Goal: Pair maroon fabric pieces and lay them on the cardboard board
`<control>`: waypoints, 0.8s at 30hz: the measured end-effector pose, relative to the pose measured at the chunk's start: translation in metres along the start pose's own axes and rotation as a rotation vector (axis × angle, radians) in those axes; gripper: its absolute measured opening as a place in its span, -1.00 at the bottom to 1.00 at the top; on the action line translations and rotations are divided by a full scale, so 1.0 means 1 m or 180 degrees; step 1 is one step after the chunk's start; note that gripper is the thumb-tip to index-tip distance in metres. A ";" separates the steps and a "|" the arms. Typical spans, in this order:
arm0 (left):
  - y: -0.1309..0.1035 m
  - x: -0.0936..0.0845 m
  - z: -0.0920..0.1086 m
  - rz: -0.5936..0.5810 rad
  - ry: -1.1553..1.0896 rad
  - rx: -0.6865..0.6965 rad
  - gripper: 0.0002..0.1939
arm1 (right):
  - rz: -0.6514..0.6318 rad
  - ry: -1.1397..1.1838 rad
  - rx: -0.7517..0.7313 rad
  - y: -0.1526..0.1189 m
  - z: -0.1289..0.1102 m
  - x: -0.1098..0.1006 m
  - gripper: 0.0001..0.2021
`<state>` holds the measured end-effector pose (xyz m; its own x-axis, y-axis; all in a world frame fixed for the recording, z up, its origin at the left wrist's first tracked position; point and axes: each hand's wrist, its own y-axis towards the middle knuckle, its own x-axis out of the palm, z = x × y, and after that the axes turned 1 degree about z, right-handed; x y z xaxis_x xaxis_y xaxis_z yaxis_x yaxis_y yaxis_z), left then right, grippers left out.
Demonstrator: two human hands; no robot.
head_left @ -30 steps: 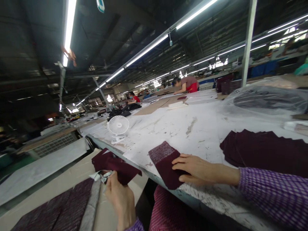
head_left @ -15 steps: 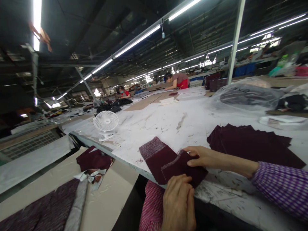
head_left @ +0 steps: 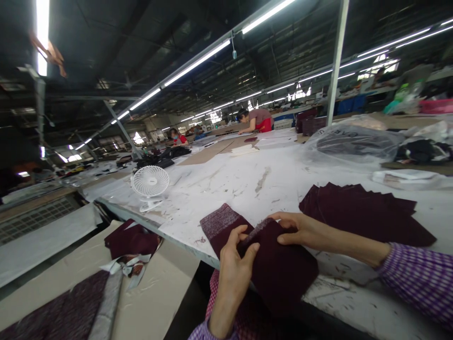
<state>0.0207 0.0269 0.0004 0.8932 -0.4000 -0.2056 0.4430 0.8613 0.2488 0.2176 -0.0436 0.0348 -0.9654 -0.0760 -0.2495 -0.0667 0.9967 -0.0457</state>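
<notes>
The maroon cloth point(head_left: 285, 267), right of the fan point(head_left: 150, 182) and nearer the person, could slide off the counter point(head_left: 212, 184) if both pinches loosened. The right hand point(head_left: 300, 230) grips its upper edge, thumb in front; the left hand point(head_left: 236, 264), raised from below, pinches its left edge, thumb towards the right.
</notes>
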 end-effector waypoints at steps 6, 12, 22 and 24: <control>-0.005 -0.005 0.002 0.0310 -0.0819 -0.0409 -0.78 | 0.0065 0.0003 0.0084 0.004 0.008 -0.002 -0.65; -0.002 -0.004 -0.002 0.0490 -0.0769 -0.0423 -0.83 | 0.0494 -0.0728 0.0319 0.006 0.009 -0.001 -0.50; 0.003 -0.010 -0.011 0.1094 -0.1572 -0.0644 -0.66 | -0.0270 -0.0215 0.0338 -0.006 -0.008 0.006 -0.56; 0.002 -0.008 -0.011 0.1000 -0.1621 -0.0678 -0.65 | 0.0000 -0.0364 0.0337 -0.004 -0.006 0.008 -0.52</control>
<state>0.0134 0.0359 -0.0079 0.9262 -0.1718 0.3355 0.1756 0.9843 0.0195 0.2085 -0.0478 0.0387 -0.9300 -0.0848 -0.3578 -0.0340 0.9887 -0.1459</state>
